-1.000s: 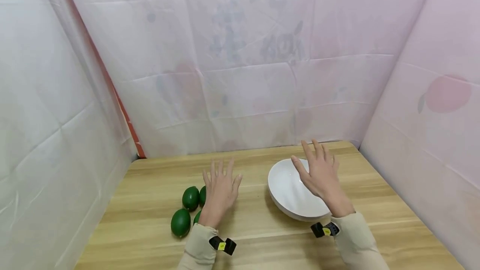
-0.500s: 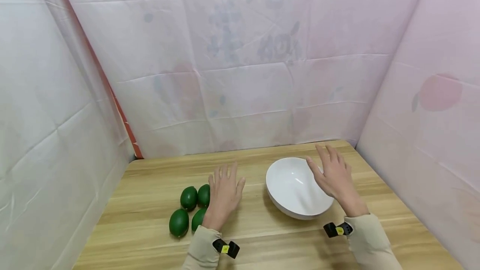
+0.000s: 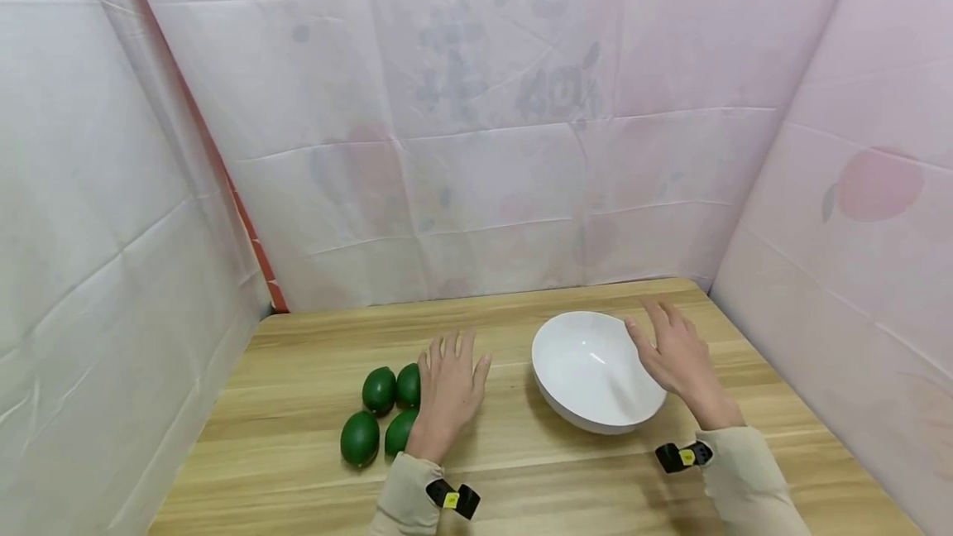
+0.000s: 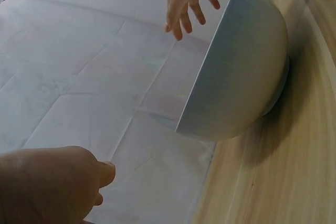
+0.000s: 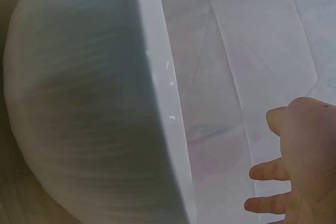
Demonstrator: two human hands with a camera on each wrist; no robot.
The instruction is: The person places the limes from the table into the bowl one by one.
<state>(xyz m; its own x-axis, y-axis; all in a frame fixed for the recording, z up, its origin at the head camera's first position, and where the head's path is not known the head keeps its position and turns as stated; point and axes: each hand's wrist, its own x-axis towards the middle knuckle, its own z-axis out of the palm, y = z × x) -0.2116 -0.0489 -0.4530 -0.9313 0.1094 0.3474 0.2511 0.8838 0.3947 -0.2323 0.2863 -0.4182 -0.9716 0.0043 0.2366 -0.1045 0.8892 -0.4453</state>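
On the table [image 3: 551, 478], four fruits [image 3: 380, 391] lie left of the bowl [image 3: 596, 375].

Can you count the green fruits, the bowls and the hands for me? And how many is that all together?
Green fruits: 4
White bowl: 1
Hands: 2, one left hand and one right hand
Total: 7

The person wears cream sleeves [image 3: 752, 474] and boxy black wrist cameras [image 3: 668, 459] with yellow labels [image 3: 451, 500].
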